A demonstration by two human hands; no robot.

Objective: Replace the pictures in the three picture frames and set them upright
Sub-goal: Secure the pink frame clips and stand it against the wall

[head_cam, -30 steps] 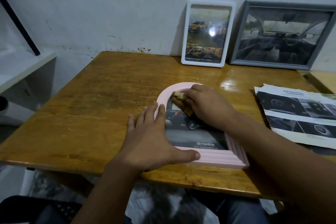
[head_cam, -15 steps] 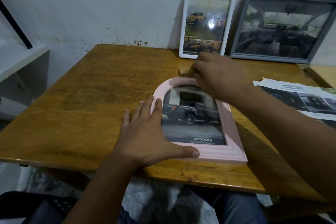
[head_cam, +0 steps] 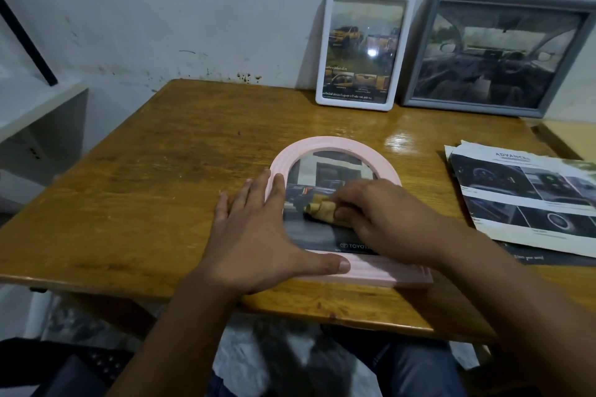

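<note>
Pink arched frame (head_cam: pixel 371 272) flat, face up, near front edge of wooden table (head_cam: pixel 145 190). Left hand (head_cam: pixel 258 235) spread flat, pressing frame's left rim, thumb along bottom rail. Right hand (head_cam: pixel 383 216) pinching brown cloth wad (head_cam: pixel 321 211) on glass. White frame (head_cam: pixel 364 47) at 12 o'clock, grey frame (head_cam: pixel 496 51) at 1 o'clock, both upright against wall. Brochures (head_cam: pixel 522 193) at 3 o'clock.

You've only got one view: head cam, looking forward and down, close over the worn wooden table (head_cam: pixel 135 190), facing the white wall (head_cam: pixel 193 10).
</note>
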